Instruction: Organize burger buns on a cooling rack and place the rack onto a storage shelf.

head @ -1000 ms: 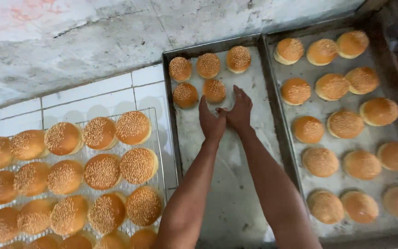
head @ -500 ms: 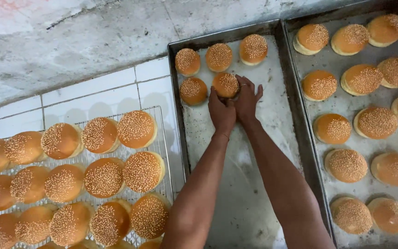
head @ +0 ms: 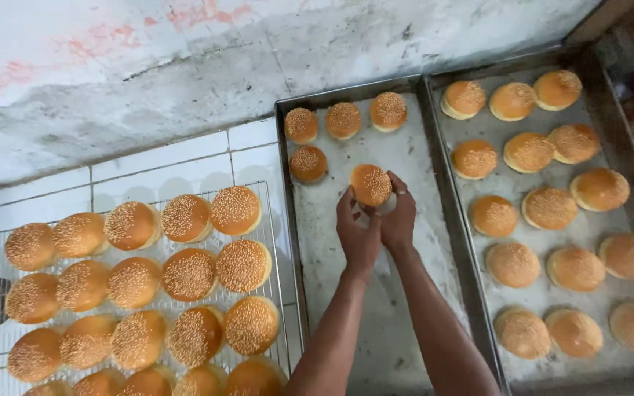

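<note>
A: State the grip.

B: Both my hands hold one bun (head: 370,184) at frame centre, just above the floured tray (head: 405,158). My left hand (head: 356,233) has its fingers curled narrow on the bun's left and lower edge; my right hand (head: 399,220) cups the right edge the same way. Two-sided edge contact, in my judgement, keeps pressure off the soft crown.

A: Orientation of the bun?

B: Seeded dome faces up toward the camera, flat base down. It is round, so I can give no long axis in plan; its short axis runs vertical.

A: Surroundings?

B: Four buns (head: 343,119) sit in the tray's upper left corner, spaced apart. The right tray (head: 618,158) carries buns in rows of three, not touching, probably so crusts do not stick. At lower left, a wire rack (head: 273,242) on white tiles holds closely packed buns, likely for airflow underneath.
</note>
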